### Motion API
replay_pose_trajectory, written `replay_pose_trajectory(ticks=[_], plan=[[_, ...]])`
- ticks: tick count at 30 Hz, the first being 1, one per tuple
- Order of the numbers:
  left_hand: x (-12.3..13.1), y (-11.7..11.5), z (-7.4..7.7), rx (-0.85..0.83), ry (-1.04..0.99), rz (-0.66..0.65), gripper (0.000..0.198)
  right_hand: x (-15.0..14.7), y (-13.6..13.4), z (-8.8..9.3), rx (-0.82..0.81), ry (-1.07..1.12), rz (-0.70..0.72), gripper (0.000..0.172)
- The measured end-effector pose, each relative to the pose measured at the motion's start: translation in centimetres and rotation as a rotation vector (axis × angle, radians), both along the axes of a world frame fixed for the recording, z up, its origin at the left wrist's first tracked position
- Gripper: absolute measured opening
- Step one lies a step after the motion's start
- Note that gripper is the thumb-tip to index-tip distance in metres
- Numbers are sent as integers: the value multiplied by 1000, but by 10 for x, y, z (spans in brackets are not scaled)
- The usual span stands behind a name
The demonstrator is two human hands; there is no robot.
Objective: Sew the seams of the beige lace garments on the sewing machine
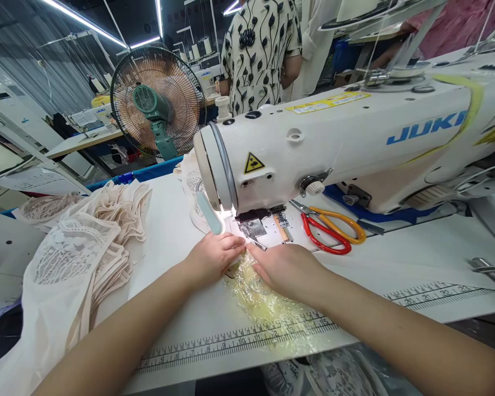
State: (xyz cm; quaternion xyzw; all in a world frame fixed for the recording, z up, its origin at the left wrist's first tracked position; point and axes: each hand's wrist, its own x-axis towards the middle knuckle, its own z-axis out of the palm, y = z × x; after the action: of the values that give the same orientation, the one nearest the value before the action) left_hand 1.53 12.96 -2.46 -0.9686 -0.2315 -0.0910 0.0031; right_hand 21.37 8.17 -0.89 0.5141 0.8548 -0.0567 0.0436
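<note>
My left hand (214, 254) lies just in front of the sewing machine's (338, 137) needle area, its fingers closed and pressed down. My right hand (291, 270) meets it there, fingertips almost touching, fingers bent over the work. What lies beneath the fingertips is mostly hidden. A crumpled heap of shiny, see-through yellowish strip (256, 291) spreads from under my hands to the table's front edge. Pale lace fabric (192, 184) shows behind the machine head. A light green guard (209, 213) hangs beside the lit needle. Scissors (334, 228) with red and orange handles lie right of my hands.
Stacked cream lace pieces (70, 253) cover the table's left side. A printed measuring scale (231, 338) runs along the front edge of the white table (165, 220). Beyond it stand a large fan (159, 102) and a person in a patterned shirt (260, 52). More fabric hangs below the edge.
</note>
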Motion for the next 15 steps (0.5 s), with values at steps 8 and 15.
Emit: replay_pose_trajectory(ticks=[8, 15], plan=[[-2, 9, 2, 80, -29, 30, 31, -2, 0, 2, 5, 7, -24, 37], [-9, 24, -1, 123, -18, 82, 28, 42, -65, -10, -243, 600, 197, 17]])
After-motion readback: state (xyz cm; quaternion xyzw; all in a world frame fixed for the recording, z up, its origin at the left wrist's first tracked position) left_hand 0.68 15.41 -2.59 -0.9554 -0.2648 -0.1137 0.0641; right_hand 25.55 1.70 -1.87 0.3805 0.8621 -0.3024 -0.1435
